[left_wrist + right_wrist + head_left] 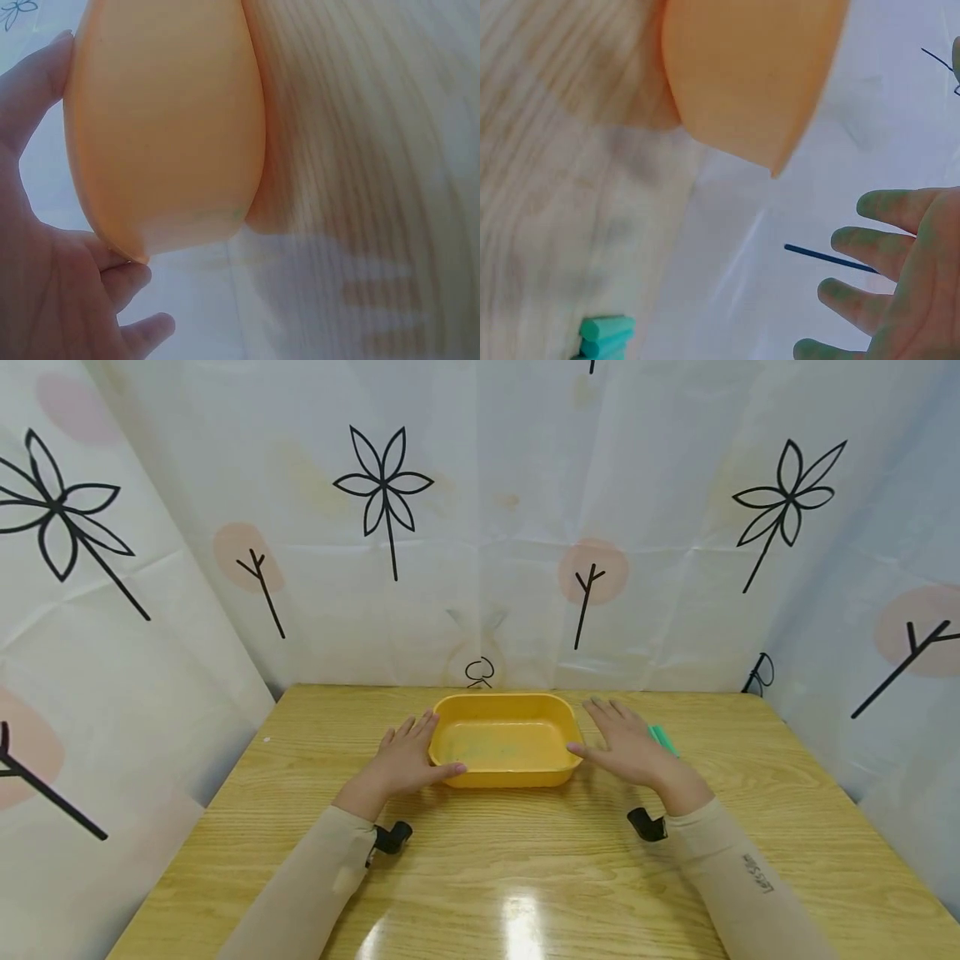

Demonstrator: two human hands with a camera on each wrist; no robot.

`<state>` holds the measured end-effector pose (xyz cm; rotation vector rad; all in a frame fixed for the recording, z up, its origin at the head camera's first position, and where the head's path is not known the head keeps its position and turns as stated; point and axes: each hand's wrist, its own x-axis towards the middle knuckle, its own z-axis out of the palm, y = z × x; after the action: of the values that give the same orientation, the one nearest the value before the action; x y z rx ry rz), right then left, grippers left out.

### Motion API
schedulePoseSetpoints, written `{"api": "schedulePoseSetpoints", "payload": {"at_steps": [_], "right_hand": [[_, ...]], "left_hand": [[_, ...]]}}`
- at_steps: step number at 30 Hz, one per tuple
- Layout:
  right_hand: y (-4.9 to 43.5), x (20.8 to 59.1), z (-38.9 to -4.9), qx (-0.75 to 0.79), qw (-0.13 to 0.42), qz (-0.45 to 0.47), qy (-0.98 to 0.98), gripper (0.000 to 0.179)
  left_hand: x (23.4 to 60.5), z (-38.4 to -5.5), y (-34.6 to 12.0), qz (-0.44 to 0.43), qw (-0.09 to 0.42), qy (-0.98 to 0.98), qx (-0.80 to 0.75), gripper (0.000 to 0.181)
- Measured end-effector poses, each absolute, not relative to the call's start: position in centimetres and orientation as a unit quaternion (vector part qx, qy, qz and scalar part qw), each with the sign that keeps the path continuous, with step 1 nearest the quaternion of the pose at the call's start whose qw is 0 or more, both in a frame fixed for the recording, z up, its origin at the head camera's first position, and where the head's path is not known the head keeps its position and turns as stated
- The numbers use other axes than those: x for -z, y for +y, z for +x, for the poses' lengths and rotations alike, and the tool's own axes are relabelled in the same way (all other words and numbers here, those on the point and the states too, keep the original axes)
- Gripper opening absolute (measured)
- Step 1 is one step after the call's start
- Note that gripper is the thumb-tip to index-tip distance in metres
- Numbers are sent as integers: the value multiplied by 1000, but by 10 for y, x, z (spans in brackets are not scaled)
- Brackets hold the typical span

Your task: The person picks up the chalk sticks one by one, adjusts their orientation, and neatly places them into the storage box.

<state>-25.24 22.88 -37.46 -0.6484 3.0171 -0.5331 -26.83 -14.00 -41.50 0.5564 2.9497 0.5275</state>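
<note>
A yellow-orange rectangular plastic basin [517, 777] with rounded corners stands upright on the table, and no object shows inside it. At its left end, my left hand [401, 762] rests with thumb and fingers spread around the rim. In the left wrist view, the thumb and fingertips [126, 289] touch the rim of the basin [165, 127]. My right hand [630, 747] hovers by the right end, its fingers extended. The right thumb overlaps the rim in the head view; the right wrist view shows the fingers [859, 307] apart from the basin [742, 75].
Green rounded sticks [604, 337] lie on the wooden table [480, 868], partly hidden behind my right hand in the head view. White printed cloth [480, 527] encloses the back and sides. A thin black cord [759, 675] shows at the back right corner.
</note>
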Motion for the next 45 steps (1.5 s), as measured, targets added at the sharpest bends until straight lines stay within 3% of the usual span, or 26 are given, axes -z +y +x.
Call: {"api": "schedulePoseSetpoints", "payload": {"at_steps": [14,24,45], "right_hand": [[256,358,-253,212,-4,-195,958,78],[279,361,-257,221,-52,-183,956,63],[322,379,-271,246,-66,-129,958,66]], "left_hand": [[416,-271,-142,184,53,967,-169,114],[418,-270,-140,184,42,967,-172,113],[421,-272,-141,184,47,967,-173,113]]}}
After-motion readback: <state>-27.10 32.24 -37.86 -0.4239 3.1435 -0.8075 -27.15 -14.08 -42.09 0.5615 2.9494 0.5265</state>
